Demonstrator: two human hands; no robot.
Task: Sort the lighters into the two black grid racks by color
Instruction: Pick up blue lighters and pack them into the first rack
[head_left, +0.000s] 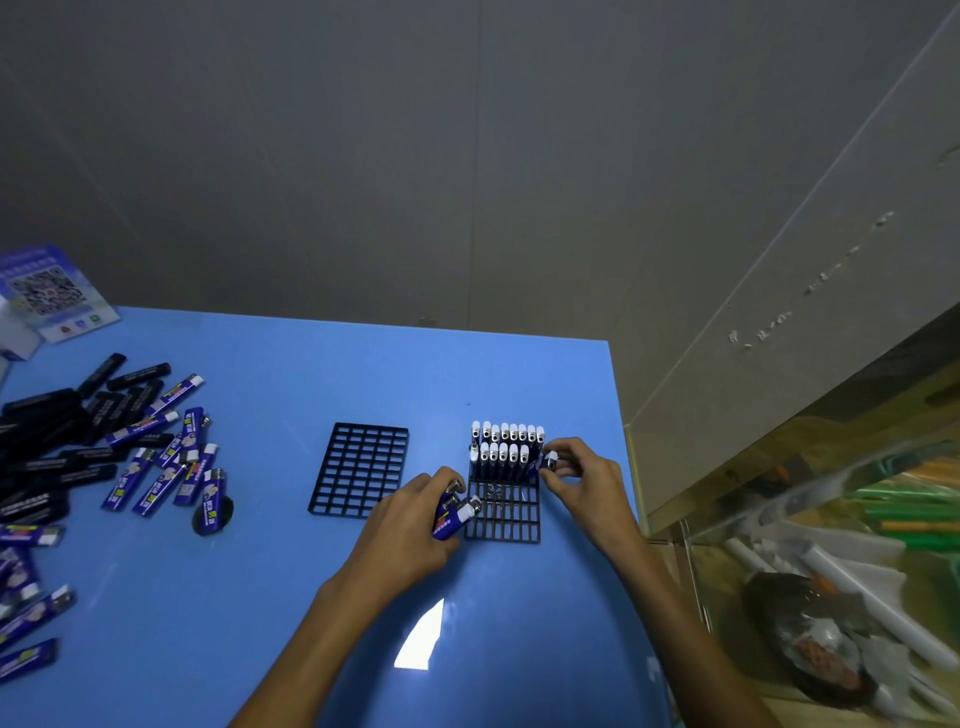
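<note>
Two black grid racks lie on the blue table (291, 597). The left rack (359, 470) holds nothing. The right rack (504, 512) has two back rows of upright blue lighters (506, 449). My right hand (576, 475) pinches one blue lighter (545, 462) at the right end of the second row. My left hand (410, 519) grips a few blue lighters (456, 512) at the rack's near left corner. A pile of loose black lighters (57, 447) and blue lighters (171, 462) lies at the far left.
A card with a QR code (49, 293) stands at the back left corner. A round hole (212, 514) in the table has a blue lighter in it. The table's right edge runs just past the right rack; a glass case (831, 545) with clutter sits beyond.
</note>
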